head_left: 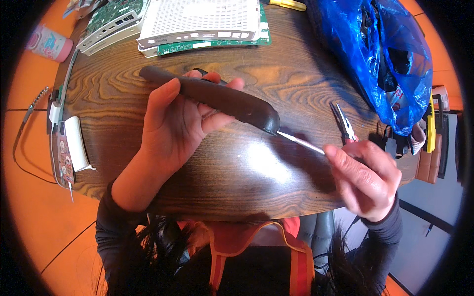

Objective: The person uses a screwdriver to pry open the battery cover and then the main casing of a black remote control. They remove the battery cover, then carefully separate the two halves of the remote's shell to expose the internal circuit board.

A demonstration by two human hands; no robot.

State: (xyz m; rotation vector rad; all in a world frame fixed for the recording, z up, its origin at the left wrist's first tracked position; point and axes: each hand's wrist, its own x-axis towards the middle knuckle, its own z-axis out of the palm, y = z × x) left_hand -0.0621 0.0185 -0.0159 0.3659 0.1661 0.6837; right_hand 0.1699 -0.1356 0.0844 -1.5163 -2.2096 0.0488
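Above the table, my left hand [173, 116] is closed around a long dark plastic piece [232, 101], curved and shaped like a handset, tilted down to the right. Its rounded end points toward my right hand [365, 177]. Pinched in those right fingers is a slim pointed metal tool [303, 141], whose tip meets the lower edge of the rounded end. My palm hides the rear of the tool. Just beyond my right fingers lie needle-nose pliers [345, 123] with a red handle, partly covered by the hand.
White device housings [200, 22] and green circuit boards [116, 15] are stacked at the far left. A blue plastic bag [365, 54] fills the far right. A yellow handle [289, 4] lies at the back. By the left edge are a phone [64, 153] and a white roll [78, 143].
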